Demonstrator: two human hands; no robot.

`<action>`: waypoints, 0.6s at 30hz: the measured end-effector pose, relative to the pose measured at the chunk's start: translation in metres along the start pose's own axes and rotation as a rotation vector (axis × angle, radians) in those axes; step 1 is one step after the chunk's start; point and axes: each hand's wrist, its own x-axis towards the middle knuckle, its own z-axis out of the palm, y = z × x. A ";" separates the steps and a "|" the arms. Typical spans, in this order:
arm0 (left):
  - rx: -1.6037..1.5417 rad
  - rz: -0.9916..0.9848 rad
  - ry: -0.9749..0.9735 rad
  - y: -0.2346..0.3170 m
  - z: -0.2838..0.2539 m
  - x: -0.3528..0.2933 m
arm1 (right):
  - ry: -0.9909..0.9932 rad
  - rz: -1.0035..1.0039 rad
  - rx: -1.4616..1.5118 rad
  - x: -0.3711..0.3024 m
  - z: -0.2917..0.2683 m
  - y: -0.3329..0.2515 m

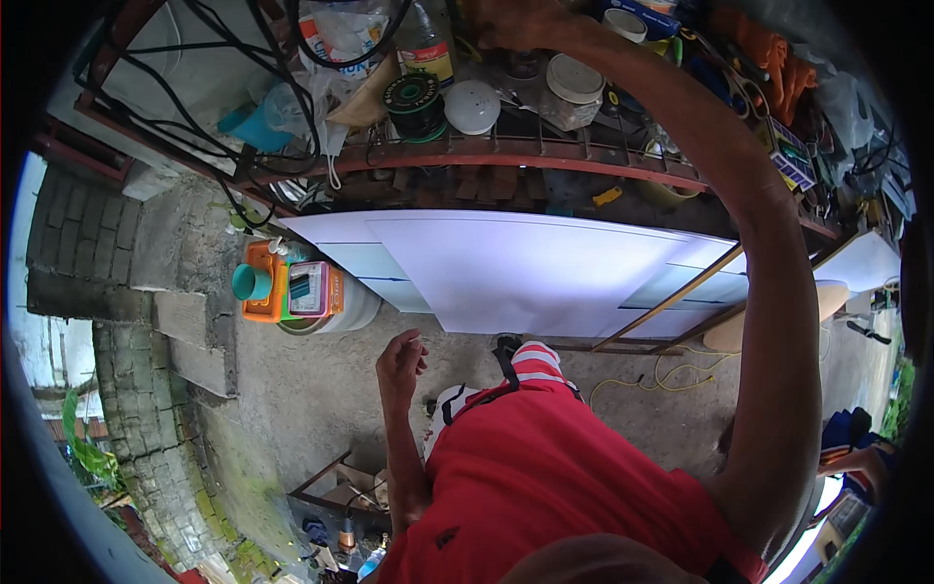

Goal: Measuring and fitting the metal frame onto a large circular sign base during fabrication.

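Note:
My right hand (pixel 513 23) is stretched up to a cluttered rusty red metal shelf (pixel 506 154), among a clear bottle with a yellow label (pixel 425 44) and a clear jar with a white lid (pixel 572 90). Its fingers are partly out of view, so I cannot tell whether it grips anything. My left hand (pixel 401 358) hangs by my red shirt with loosely curled fingers and holds nothing. A spool of green wire (pixel 413 103) and a white round lid (pixel 472 105) sit on the shelf just left of the raised hand.
Large white panels (pixel 506 273) lean under the shelf. A white bucket (pixel 345 310) carries orange and pink boxes and a teal cup (pixel 251 282). A yellow cord (pixel 671 370) lies on the concrete floor. A block wall (pixel 126 321) stands left. Another person in blue (pixel 856 453) is at right.

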 end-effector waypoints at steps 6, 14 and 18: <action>-0.041 -0.002 0.027 -0.008 0.001 -0.010 | 0.075 0.019 0.061 0.024 0.027 0.004; -0.039 -0.033 0.073 -0.009 0.000 -0.012 | 0.131 0.311 0.217 0.000 -0.015 0.008; -0.064 -0.007 0.050 -0.004 0.004 -0.002 | 0.119 0.431 0.404 -0.011 -0.025 0.018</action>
